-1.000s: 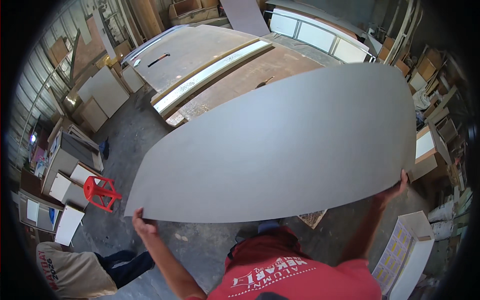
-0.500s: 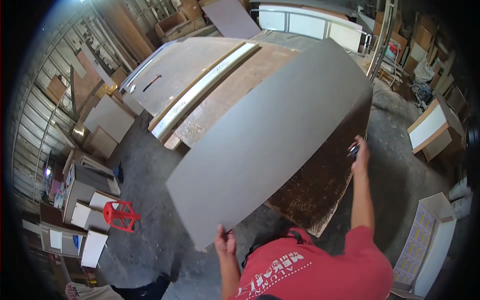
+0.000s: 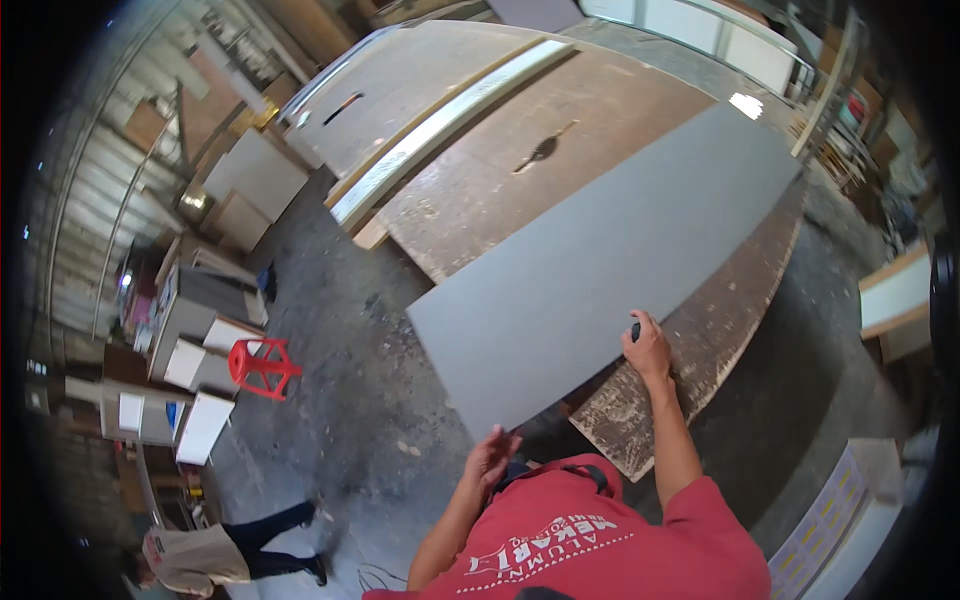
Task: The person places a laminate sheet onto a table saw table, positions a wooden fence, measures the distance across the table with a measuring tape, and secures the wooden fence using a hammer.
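Observation:
A long grey flat panel [image 3: 600,270] lies across the near part of the brown worn worktable [image 3: 690,385], its left end jutting past the table edge. My right hand [image 3: 648,350] rests at the panel's near long edge, fingers closed round a small dark object [image 3: 635,331] whose kind I cannot make out. Beside the panel's near left corner is my left hand [image 3: 490,458], fingers apart, close to the edge; whether it touches is unclear. Farther back on the table lies a thin tool [image 3: 545,149] with a dark wide middle.
A long pale beam [image 3: 440,130] crosses the worktable, and a hammer-like tool [image 3: 343,108] lies beyond it. On the floor at left stand a red plastic stool [image 3: 265,368] and several white boards [image 3: 207,427]. Another person [image 3: 235,545] is at lower left. An open cabinet box [image 3: 840,520] stands at right.
The panel has come down flatter onto the table and shifted away, uncovering the dark-middled tool. My right hand has moved left to the panel's edge. My left hand has loosened from the corner.

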Tool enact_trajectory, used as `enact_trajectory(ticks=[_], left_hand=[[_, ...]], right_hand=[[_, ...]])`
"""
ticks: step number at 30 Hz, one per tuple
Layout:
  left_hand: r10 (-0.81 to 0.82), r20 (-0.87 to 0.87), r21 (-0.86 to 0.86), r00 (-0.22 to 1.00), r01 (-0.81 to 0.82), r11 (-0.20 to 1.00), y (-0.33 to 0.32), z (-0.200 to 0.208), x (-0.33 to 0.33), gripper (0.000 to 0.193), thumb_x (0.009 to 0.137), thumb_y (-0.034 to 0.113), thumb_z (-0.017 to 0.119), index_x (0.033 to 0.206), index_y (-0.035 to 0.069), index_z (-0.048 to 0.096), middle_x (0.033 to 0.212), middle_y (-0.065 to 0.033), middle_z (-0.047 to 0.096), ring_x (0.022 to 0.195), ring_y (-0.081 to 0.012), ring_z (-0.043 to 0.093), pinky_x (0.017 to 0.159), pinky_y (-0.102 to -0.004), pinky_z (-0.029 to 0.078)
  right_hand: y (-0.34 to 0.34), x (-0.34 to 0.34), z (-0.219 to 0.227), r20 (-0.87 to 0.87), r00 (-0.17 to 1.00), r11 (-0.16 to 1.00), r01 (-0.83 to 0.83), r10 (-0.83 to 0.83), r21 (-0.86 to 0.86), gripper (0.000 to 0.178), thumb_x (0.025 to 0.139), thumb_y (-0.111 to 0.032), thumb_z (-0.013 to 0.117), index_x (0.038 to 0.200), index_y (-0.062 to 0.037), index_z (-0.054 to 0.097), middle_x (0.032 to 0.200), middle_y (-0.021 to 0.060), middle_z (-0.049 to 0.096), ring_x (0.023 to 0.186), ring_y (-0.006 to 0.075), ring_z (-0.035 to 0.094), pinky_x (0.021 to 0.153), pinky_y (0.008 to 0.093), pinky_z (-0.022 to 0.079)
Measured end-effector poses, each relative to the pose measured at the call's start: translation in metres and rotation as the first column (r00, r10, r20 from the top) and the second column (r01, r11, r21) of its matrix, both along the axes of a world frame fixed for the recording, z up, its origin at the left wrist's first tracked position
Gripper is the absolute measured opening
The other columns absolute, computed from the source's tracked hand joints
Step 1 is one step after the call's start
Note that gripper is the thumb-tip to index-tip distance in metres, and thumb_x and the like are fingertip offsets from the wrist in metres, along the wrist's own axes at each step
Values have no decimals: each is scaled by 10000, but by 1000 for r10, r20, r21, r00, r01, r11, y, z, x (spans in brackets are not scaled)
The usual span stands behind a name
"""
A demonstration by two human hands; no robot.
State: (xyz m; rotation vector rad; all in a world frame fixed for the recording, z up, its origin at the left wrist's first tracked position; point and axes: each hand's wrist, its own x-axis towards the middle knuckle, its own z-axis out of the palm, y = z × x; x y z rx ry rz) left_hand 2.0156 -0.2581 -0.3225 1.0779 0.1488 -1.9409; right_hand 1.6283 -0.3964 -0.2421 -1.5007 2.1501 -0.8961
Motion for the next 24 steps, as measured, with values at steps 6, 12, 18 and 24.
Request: enact_trajectory(ticks=[6,12,18,24], left_hand=[[-613,739,123,280,839,531,1,-37,72,488,876,186,738,1321,25,617,1221,-150,695,1109,-241,661,934,-360,527],[-269,825,301,497,15,953,62,-98,262,352,872,124,631,1214,50,676,922,-121,713,749,-204,691,540,-298,491],[-321,732,539,601,-224,812,123,-121,400,180,906,192,548,956,46,641,790,-114,652,638,-257,657,500,-378,489],[-352,589,651,728,-169,740,85,-131,500,177,902,131,549,1051,85,633,844,-116,668,639,-268,646,564,-451,511]], right_hand=[[-25,20,-43,-370,923,993,-114,109,10,534,820,-149,709,1312,-66,518,1181,165,583,1113,386,554,940,475,487],[-25,47,-39,-479,865,989,125,-149,-81,588,858,-288,754,1350,-70,517,1292,171,545,1222,383,506,994,494,439],[-83,147,-13,-248,886,880,283,-392,-380,396,960,-250,645,1288,-37,584,1320,152,565,1236,362,509,1018,472,424],[-179,351,35,-49,992,947,-124,115,-295,214,945,-158,623,1109,-29,670,1043,153,688,1011,316,652,911,402,500]])
